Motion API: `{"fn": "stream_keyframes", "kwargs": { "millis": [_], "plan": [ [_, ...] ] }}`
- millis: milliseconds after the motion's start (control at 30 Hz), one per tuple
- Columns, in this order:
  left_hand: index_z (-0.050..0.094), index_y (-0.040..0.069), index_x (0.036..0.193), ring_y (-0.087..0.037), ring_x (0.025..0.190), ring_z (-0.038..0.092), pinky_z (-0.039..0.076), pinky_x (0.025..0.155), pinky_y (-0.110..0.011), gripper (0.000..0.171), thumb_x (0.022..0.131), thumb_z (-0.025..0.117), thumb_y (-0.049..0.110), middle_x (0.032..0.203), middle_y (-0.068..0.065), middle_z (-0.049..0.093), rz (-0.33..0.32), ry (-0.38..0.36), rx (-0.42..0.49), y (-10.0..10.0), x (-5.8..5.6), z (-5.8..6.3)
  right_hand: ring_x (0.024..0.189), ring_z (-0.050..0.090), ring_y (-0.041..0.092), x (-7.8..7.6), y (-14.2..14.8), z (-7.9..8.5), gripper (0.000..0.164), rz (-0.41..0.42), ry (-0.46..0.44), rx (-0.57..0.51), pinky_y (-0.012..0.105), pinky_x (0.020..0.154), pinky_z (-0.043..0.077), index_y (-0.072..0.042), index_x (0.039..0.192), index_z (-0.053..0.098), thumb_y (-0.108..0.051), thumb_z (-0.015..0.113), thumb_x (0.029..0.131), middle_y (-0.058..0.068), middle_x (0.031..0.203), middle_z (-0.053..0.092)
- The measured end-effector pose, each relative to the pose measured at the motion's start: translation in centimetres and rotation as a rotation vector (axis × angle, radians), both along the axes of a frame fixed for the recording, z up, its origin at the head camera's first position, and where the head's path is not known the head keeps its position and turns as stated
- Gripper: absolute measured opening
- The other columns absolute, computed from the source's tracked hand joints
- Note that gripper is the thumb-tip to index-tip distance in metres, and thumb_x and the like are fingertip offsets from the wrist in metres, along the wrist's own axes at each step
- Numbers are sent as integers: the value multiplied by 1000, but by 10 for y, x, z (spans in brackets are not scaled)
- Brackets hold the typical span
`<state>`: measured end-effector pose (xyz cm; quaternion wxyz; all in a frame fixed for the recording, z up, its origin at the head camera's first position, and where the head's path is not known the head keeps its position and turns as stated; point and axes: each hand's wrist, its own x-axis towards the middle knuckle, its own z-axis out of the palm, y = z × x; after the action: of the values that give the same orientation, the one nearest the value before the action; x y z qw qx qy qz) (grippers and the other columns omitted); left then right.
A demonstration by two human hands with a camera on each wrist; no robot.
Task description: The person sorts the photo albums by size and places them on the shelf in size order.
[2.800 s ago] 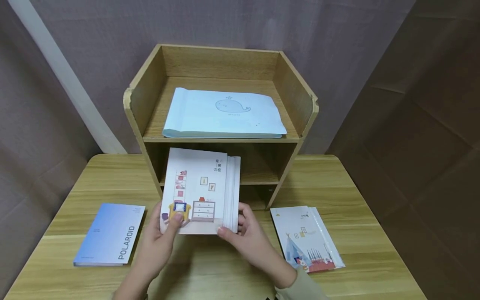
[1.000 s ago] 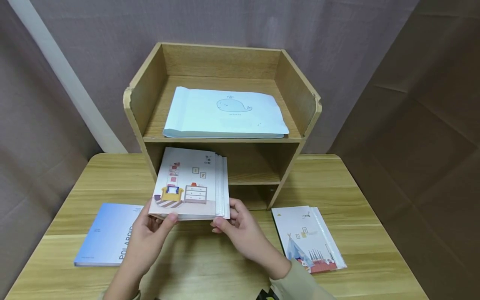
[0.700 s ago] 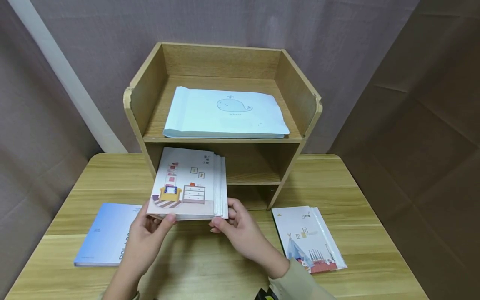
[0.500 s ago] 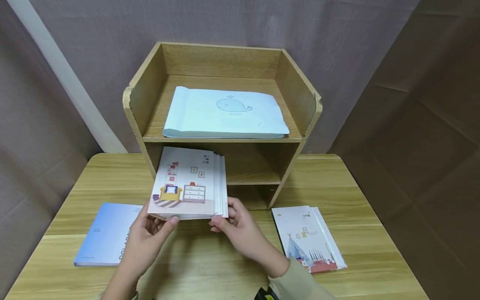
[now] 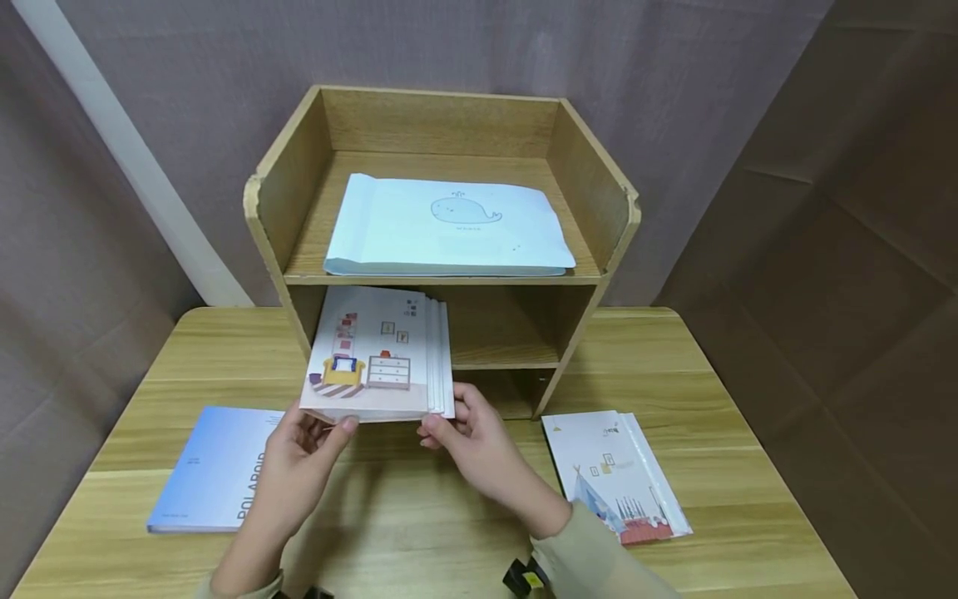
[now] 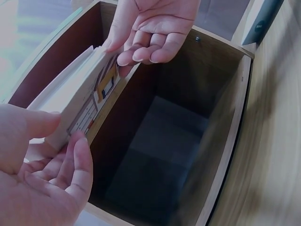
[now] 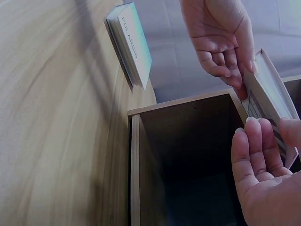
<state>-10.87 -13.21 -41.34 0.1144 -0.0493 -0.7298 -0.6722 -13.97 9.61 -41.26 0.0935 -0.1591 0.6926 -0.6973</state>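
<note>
A thick white book with a drawn yellow armchair and chest of drawers lies face up, its far part inside the middle compartment of the wooden shelf. Stepped white edges run down its right side. My left hand pinches the book's near left corner, thumb at the front edge and fingers beneath. At the near right corner my right hand grips it between thumb and fingers. The left wrist view shows both hands holding the book at its ends, with the bottom compartment below.
On the top shelf lies a pale blue whale-print book. A blue POLAROID book rests on the table left of my left hand, partly covered by it. Right of the shelf is another white illustrated book. Curtains hang behind.
Both hands have carried the book left and forward, its far part now in the middle compartment. Over the last half second it has slid slightly deeper. My left thumb has shifted off the cover.
</note>
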Motion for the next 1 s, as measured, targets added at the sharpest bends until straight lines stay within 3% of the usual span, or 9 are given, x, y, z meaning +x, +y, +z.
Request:
{"fn": "stream_keyframes", "kwargs": {
  "millis": [267,367,600,1000],
  "plan": [
    [48,-2,133,-17,103,63,53,86,-27,45,92,65,5,116,-16,62,36,-8,22,2,-7,0,90,65,36,-6,-5,3,38,-54,-4,37,43,81,56,2,128,43,-9,60,97,21,99,66],
    [49,-2,131,-17,102,64,54,85,-27,42,92,65,5,115,-15,64,47,4,25,3,-10,-1,87,67,32,-7,-6,5,35,-82,5,52,42,79,57,2,126,44,-9,59,97,18,97,67],
    [51,-4,109,-17,88,66,56,80,-28,20,96,59,9,101,-21,65,59,-3,-18,2,-17,-2,79,68,24,-12,-11,4,31,-134,48,84,40,75,58,3,121,46,-12,59,97,15,91,68],
    [50,-4,102,-18,85,66,57,75,-28,21,98,58,16,96,-15,66,40,-27,-32,-2,-31,-1,72,68,21,-19,-18,6,24,-210,46,115,37,69,59,3,112,51,-15,60,97,11,85,67]
  ]
}}
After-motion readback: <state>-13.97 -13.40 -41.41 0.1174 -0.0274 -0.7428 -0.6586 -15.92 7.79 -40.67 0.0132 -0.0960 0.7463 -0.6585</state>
